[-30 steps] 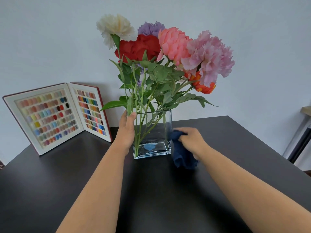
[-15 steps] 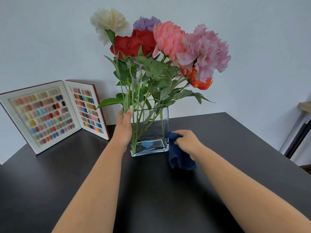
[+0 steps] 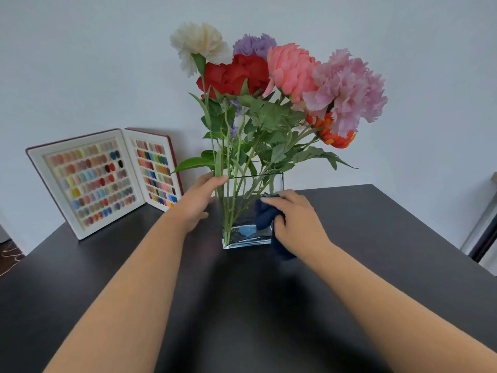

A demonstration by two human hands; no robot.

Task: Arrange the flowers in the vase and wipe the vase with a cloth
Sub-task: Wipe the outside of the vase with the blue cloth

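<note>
A clear rectangular glass vase stands on the black table, holding several flowers in white, purple, red, pink and orange on green stems. My left hand grips the vase's left upper edge, fingers over the rim. My right hand presses a dark blue cloth against the front right face of the vase; part of the cloth hangs under my palm beside the vase's base.
An open display book of coloured nail samples leans against the white wall at back left. The table's right edge runs diagonally toward a dark frame at far right.
My right hand has brought the cloth from the table beside the vase up onto its front face. My left hand keeps its hold on the rim. The view has shifted slightly.
</note>
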